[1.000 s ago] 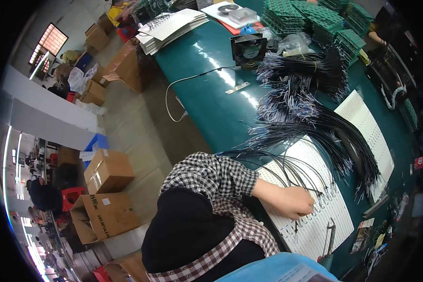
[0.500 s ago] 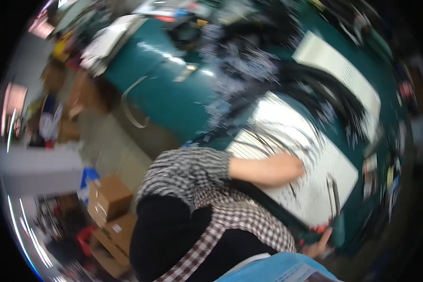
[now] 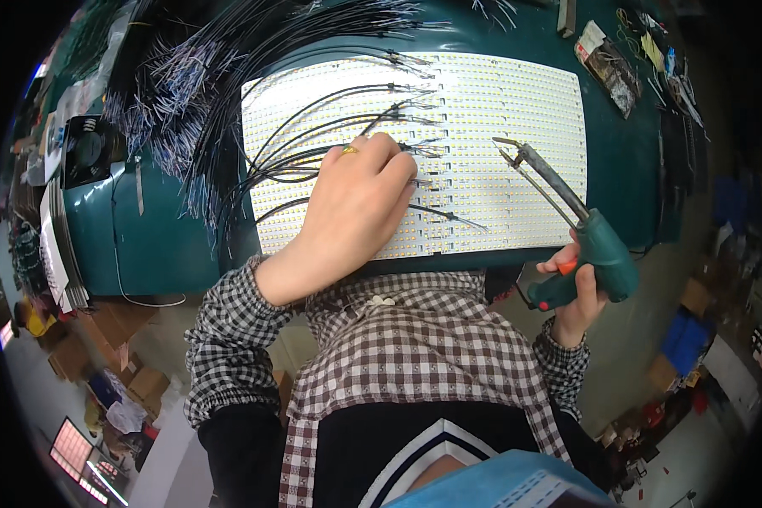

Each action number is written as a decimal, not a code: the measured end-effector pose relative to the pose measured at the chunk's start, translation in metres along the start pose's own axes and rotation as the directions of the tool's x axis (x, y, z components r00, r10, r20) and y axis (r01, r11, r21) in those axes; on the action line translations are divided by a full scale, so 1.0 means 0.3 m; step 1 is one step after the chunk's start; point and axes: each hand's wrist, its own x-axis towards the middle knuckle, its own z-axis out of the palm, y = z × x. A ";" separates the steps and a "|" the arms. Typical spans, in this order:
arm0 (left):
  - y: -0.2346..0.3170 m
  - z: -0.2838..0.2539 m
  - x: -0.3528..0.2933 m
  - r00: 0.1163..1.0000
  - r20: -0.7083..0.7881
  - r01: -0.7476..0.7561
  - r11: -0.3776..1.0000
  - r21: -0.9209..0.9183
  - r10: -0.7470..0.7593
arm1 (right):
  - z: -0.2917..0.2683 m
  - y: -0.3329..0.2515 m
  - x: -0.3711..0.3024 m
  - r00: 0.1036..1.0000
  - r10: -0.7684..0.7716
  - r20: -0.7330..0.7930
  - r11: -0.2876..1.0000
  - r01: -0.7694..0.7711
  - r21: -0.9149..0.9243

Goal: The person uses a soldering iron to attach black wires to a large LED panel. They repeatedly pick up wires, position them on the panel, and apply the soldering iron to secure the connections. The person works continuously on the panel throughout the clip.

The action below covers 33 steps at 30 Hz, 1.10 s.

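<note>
A white LED board with rows of small yellowish dots lies in front of me on the green table. Several black cables with stripped, thin wire ends stretch across its left half. My left hand rests over the middle of the board, thumb and fingers pinched on one black cable; the fingertips are partly hidden. A green soldering gun with an orange-red trigger is gripped in my right hand at the board's lower right. Its tip points up and left, over the board's right half.
A large bundle of black cables with frayed ends piles up at the upper left. Beside it stands a black square fan. A torn plastic packet and loose wires lie at the upper right. Cardboard boxes sit on the floor at left.
The view has swung round and sharpened, so the board now sits squarely ahead. My left hand remains over the board, and the right hand with the soldering gun now shows fully.
</note>
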 end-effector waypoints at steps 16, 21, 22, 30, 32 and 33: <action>-0.003 0.076 0.022 0.996 0.000 0.091 0.993 -0.077 -0.091 | -0.025 0.037 0.005 0.999 -0.021 0.041 1.000 0.022 -0.008; 0.015 0.067 0.017 0.989 -0.011 0.140 0.969 -0.202 -0.145 | -0.032 0.025 -0.048 1.000 0.002 -0.008 0.999 -0.002 -0.038; 0.021 0.075 0.022 0.989 -0.025 0.140 0.966 -0.219 -0.149 | -0.031 0.023 -0.051 1.000 0.013 -0.020 0.999 -0.013 -0.033; 0.010 0.100 0.019 0.985 -0.048 0.152 0.962 -0.227 -0.167 | -0.002 0.005 -0.078 0.999 0.040 -0.020 0.992 -0.042 -0.115; 0.007 0.106 0.016 0.984 -0.071 0.139 0.961 -0.240 -0.161 | -0.004 0.012 -0.084 0.999 0.042 -0.007 0.992 -0.042 -0.121; 0.007 0.106 0.016 0.986 -0.066 0.134 0.966 -0.222 -0.152 | -0.006 0.015 -0.088 0.999 0.043 -0.002 0.991 -0.043 -0.124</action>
